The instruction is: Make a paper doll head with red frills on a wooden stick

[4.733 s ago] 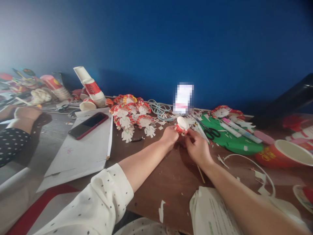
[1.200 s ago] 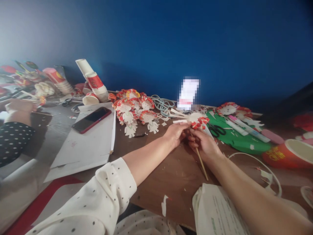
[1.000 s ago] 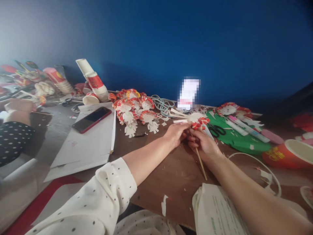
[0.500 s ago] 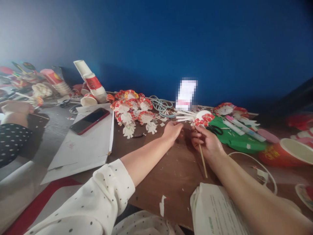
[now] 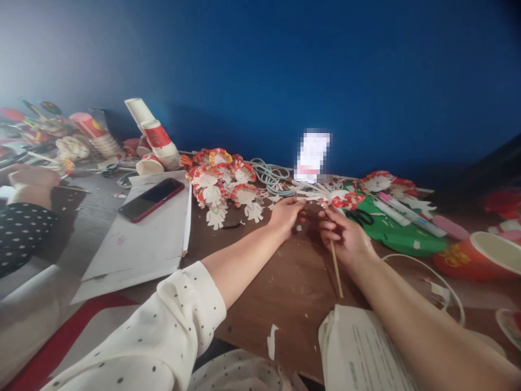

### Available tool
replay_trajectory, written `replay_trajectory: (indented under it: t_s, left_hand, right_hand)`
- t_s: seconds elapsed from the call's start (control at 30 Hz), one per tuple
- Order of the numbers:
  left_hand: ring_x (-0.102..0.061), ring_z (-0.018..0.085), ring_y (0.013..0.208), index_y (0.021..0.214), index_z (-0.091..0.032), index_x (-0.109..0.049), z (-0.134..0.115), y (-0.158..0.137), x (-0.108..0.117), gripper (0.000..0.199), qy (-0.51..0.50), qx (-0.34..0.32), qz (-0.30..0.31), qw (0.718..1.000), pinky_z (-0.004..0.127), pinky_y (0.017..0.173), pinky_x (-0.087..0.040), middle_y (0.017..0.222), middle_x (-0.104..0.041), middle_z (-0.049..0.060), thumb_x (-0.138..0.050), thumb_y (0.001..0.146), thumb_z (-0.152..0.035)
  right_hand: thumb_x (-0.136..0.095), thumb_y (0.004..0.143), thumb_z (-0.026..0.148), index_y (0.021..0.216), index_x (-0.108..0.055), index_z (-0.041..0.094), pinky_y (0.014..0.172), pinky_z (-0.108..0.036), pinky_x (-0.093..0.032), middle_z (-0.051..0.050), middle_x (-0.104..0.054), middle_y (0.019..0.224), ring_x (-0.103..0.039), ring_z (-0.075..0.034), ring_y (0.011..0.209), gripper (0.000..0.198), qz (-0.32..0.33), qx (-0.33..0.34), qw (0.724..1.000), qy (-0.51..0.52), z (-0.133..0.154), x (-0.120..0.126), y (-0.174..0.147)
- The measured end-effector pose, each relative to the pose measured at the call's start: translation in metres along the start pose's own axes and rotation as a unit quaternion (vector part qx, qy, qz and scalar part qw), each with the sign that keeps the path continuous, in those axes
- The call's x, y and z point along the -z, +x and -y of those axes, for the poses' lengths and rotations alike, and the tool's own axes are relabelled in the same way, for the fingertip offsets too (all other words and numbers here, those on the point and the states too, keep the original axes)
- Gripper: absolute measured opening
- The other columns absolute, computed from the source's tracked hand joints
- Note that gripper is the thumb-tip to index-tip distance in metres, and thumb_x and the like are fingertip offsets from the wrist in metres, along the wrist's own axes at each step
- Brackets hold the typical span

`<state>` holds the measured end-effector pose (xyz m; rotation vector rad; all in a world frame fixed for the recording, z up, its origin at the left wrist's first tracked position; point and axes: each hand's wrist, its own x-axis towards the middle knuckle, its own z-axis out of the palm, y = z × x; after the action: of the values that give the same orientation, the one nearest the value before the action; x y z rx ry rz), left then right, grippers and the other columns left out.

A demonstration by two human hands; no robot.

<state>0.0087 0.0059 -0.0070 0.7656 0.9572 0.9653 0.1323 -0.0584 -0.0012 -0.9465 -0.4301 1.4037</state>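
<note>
Gripping a thin wooden stick (image 5: pixel 336 270) near the centre of the frame, the right hand (image 5: pixel 345 239) is closing its fingers around the shaft, so that the paper-cup figure (image 5: pixel 341 199) at the stick's upper end is sitting just above the knuckles, its red curled fringe and white strips fanning out to the left. The left hand (image 5: pixel 286 214) is lying just left of it, fingers loosely curled, with the fingertips pinching or touching the ends of those white strips; how firm that hold is cannot be told. Both hands are hovering low over the brown desk (image 5: pixel 285 288), which is carrying scattered paper scraps. Finished paper figures (image 5: pixel 222 182) are lying in a heap at centre left, beside a red phone (image 5: pixel 151 199) resting on a white sheet (image 5: pixel 138 239). Black scissors (image 5: pixel 360 217) are lying on a green sheet (image 5: pixel 401 239) right of the hands, near a red paper cup (image 5: pixel 474 255) lying on its side at the right edge. Stacked cups (image 5: pixel 152 136) are leaning at upper left, where another person's arm (image 5: pixel 28 187) is resting.
</note>
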Motion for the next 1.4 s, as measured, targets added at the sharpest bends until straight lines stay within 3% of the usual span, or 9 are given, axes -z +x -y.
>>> replay_trajectory:
  t_s: [0.2, 0.37, 0.53, 0.63, 0.9, 1.17, 1.4]
  left_hand:
    - [-0.047, 0.004, 0.051, 0.075, -0.014, -0.064, 0.001, 0.003, 0.001, 0.009, -0.026, -0.015, -0.045, 0.999, 0.017, 0.048, -0.036, 0.067, -0.058, -0.001, -0.066, 0.082, -0.019]
    - [-0.044, 0.004, 0.048, 0.076, -0.014, -0.065, 0.002, 0.006, 0.003, 0.011, -0.034, -0.02, -0.07, 0.997, 0.016, 0.046, -0.035, 0.065, -0.056, -0.002, -0.065, 0.084, -0.021]
    - [-0.045, 0.004, 0.048, 0.075, -0.014, -0.063, 0.0, 0.006, 0.002, 0.011, -0.026, -0.004, -0.079, 0.997, 0.017, 0.045, -0.035, 0.066, -0.058, -0.001, -0.067, 0.082, -0.02]
    - [-0.047, 0.005, 0.049, 0.076, -0.013, -0.064, -0.001, 0.003, 0.0, 0.007, -0.024, 0.015, -0.051, 0.998, 0.018, 0.047, -0.035, 0.068, -0.06, 0.001, -0.066, 0.081, -0.017]
    - [-0.054, 0.006, 0.053, 0.074, -0.011, -0.062, 0.0, -0.007, -0.001, 0.009, 0.003, 0.043, 0.103, 0.994, 0.016, 0.045, -0.03, 0.064, -0.059, 0.002, -0.063, 0.082, -0.016]
    - [-0.054, 0.007, 0.054, 0.075, -0.014, -0.064, 0.002, -0.001, 0.0, 0.009, 0.056, 0.018, 0.059, 0.997, 0.019, 0.048, -0.037, 0.07, -0.064, 0.004, -0.061, 0.084, -0.017]
    - [-0.051, 0.006, 0.051, 0.073, -0.013, -0.064, 0.001, -0.001, 0.001, 0.013, 0.065, 0.004, 0.036, 0.997, 0.018, 0.048, -0.038, 0.069, -0.064, 0.003, -0.062, 0.085, -0.016]
  right_hand:
    - [-0.071, 0.063, 0.014, 0.094, -0.067, 0.023, 0.031, -0.01, -0.03, -0.001, -0.069, 0.086, -0.047, -0.005, 0.051, 0.032, -0.015, 0.013, 0.998, -0.066, -0.003, -0.004, -0.003]
    - [-0.071, 0.066, 0.02, 0.089, -0.069, 0.018, 0.032, -0.012, -0.032, -0.004, -0.069, 0.079, -0.052, -0.007, 0.051, 0.024, -0.059, 0.012, 0.991, -0.116, -0.011, -0.004, -0.002]
    - [-0.074, 0.067, 0.03, 0.084, -0.065, 0.019, 0.033, -0.016, -0.033, -0.001, -0.067, 0.07, -0.05, -0.007, 0.046, 0.023, -0.069, 0.096, 0.976, -0.182, -0.02, -0.008, -0.009]
    - [-0.076, 0.068, 0.036, 0.088, -0.066, 0.019, 0.033, -0.018, -0.03, 0.0, -0.065, 0.07, -0.049, -0.007, 0.044, 0.028, -0.045, 0.13, 0.969, -0.205, -0.021, -0.01, -0.011]
    - [-0.08, 0.062, 0.033, 0.103, -0.068, 0.022, 0.033, -0.016, -0.02, 0.003, -0.059, 0.063, -0.041, -0.005, 0.043, 0.043, 0.009, 0.065, 0.983, -0.169, -0.011, -0.003, -0.002]
    - [-0.082, 0.056, 0.027, 0.101, -0.071, 0.02, 0.034, -0.015, -0.022, -0.001, -0.064, 0.066, -0.042, -0.006, 0.045, 0.047, -0.062, 0.076, 0.983, -0.152, -0.012, -0.002, -0.001]
    - [-0.083, 0.055, 0.031, 0.109, -0.071, 0.018, 0.034, -0.017, -0.021, 0.0, -0.064, 0.065, -0.041, -0.005, 0.043, 0.056, -0.052, 0.074, 0.978, -0.187, -0.012, -0.004, -0.002]
